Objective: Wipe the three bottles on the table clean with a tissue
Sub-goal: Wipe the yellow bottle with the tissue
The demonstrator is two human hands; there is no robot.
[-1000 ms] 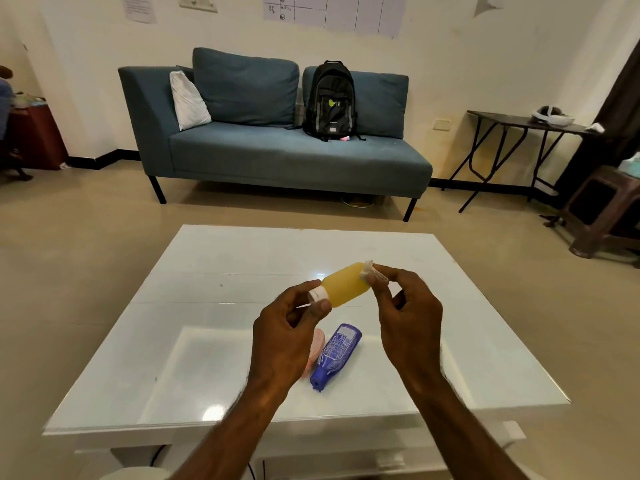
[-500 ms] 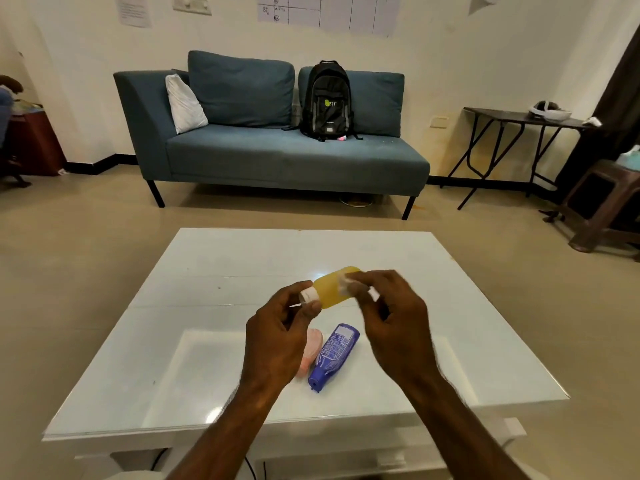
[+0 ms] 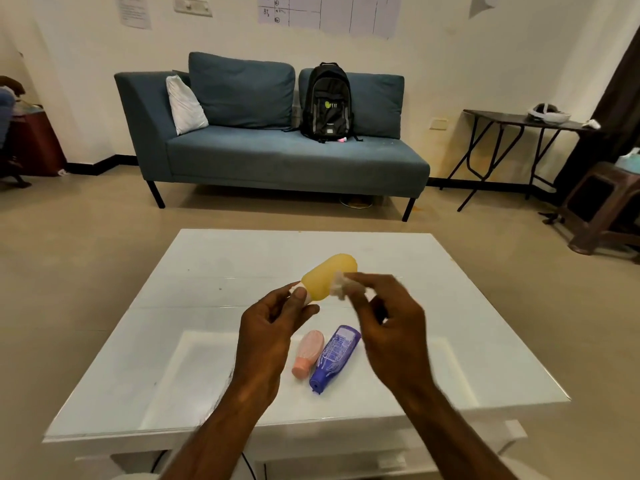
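- One smooth yellow plastic bottle (image 3: 329, 277), probably light and slippery; left hand (image 3: 273, 327) grips its cap end.
- Right hand (image 3: 388, 327) pinches crumpled white tissue (image 3: 338, 287) against its side.

Am looking at low white table (image 3: 214, 271), glossy top reflecting room light. Pink bottle (image 3: 308, 353) lying flat near middle of top, cap pointing toward near edge. Blue bottle (image 3: 334, 358) lying just right of it, sides seeming to touch, cap also pointing near, label facing up.
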